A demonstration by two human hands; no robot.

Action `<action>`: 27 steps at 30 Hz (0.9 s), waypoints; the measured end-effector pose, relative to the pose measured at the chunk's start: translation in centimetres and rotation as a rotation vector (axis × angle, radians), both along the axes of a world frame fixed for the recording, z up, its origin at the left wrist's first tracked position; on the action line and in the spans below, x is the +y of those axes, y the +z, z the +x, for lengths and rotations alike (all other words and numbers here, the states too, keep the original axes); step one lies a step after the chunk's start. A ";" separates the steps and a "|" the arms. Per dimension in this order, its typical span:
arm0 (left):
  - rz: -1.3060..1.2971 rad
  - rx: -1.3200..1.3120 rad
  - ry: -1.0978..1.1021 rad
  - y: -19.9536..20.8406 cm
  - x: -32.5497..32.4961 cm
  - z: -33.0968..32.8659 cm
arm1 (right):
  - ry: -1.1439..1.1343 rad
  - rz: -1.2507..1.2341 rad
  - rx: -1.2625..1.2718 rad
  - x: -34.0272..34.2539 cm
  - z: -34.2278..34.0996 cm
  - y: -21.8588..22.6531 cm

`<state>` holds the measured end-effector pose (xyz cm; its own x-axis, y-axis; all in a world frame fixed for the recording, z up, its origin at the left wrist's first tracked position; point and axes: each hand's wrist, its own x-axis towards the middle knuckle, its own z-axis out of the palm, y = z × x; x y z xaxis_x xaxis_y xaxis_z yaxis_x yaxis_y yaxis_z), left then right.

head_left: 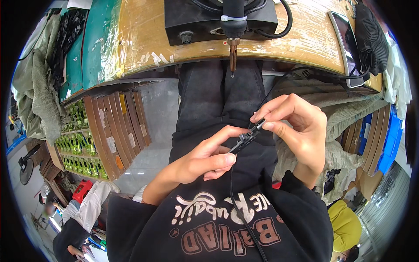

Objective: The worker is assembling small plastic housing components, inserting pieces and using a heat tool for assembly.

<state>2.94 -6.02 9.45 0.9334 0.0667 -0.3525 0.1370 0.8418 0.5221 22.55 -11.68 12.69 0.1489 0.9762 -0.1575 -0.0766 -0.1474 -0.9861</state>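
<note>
In the head view, the black part (245, 139) is held off the counter (305, 30), out in front of its front edge and above the person's lap. The left hand (203, 159) pinches the lower end between thumb and fingers; the right hand (303, 126) pinches the upper end with thumb and forefinger. Working it well likely calls for a steady left hold, light right-hand pressure along the part's length, no twisting, and slack in the thin black cable (235, 198) hanging over the shirt. Keep the hands clear of the metal-tipped tool (233, 48) jutting past the front edge.

The part is slim, elongated and tilted, its upper end towards the right, with small raised details midway and a paler strip near the upper end. Finer features are too small to tell.
</note>
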 end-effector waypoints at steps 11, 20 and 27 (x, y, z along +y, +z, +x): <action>-0.515 -0.231 0.005 -3.1 0.5 1.9 | 0.170 0.371 0.142 0.1 -0.1 -2.7; -0.247 -0.007 0.139 -2.2 1.7 1.6 | 0.085 0.279 0.297 0.7 -1.0 -5.7; 0.462 0.251 0.619 -2.0 1.9 2.9 | 0.007 -0.100 0.435 0.7 -1.8 -5.3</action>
